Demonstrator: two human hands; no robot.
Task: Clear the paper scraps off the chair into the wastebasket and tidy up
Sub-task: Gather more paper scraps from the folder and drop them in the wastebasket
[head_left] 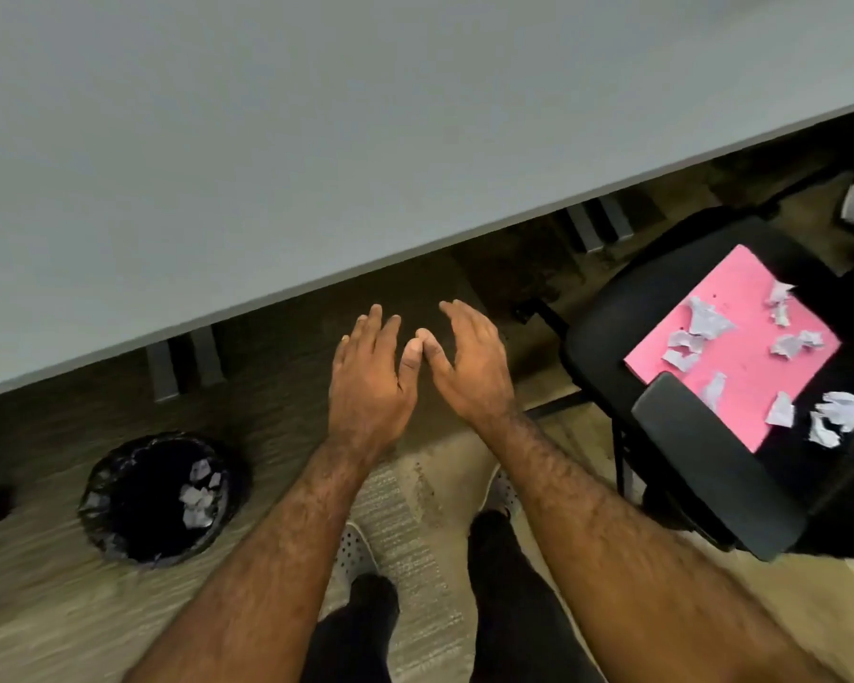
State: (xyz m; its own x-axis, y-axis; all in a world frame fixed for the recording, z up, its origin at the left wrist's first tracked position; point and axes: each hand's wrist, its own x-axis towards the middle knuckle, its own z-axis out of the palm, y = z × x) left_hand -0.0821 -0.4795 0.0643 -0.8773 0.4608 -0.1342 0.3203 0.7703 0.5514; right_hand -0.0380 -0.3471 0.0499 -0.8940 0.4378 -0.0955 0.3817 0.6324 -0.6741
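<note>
A black chair (607, 327) stands at the right with a pink sheet (740, 357) on its seat. Several crumpled white paper scraps (706, 320) lie on the sheet, and more scraps (839, 416) rest on the seat beside it. A black-lined wastebasket (119, 510) sits on the floor at the lower left with a few scraps inside. My left hand (371, 377) and my right hand (469, 362) hover side by side in the middle, palms down, fingers apart, thumbs touching, holding nothing. Both hands are between the basket and the chair.
A grey table (267, 165) fills the upper half, its edge running diagonally above my hands, with metal legs (164, 372) under it. The chair's black armrest (711, 460) juts toward me. My feet in light shoes (356, 549) stand on the carpet.
</note>
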